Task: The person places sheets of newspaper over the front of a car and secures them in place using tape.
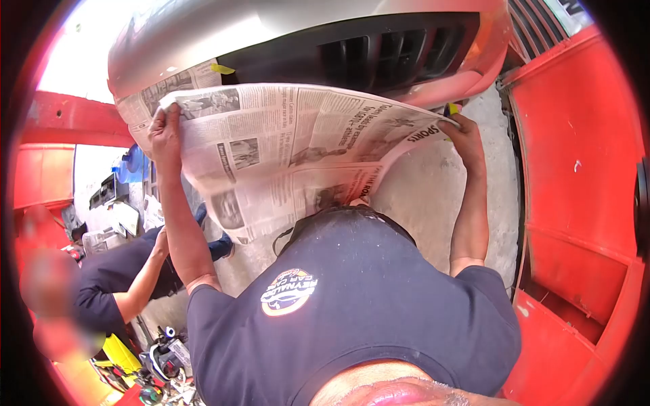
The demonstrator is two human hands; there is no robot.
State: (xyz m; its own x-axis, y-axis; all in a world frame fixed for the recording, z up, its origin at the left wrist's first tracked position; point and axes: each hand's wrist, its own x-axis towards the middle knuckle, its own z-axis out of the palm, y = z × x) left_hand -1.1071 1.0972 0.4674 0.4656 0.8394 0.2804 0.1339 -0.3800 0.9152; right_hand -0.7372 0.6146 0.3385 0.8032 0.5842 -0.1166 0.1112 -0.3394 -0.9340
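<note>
A wide newspaper sheet is stretched between my hands in front of a silver car bumper. My left hand is closed on its upper left corner. At the upper right edge, beside the "SPORTS" heading, my right hand pinches the paper. A small yellow-green strip shows just above the right-hand fingers. Another newspaper piece lies against the bumper behind, with a yellow strip at its top edge. The sheet's lower part hangs toward my waist and hides some of the floor.
Dark grille slots show in the bumper. A red metal cabinet stands close on the right. At the left, another person in a dark shirt is bent near papers, with tools and a blue container around. The floor is concrete.
</note>
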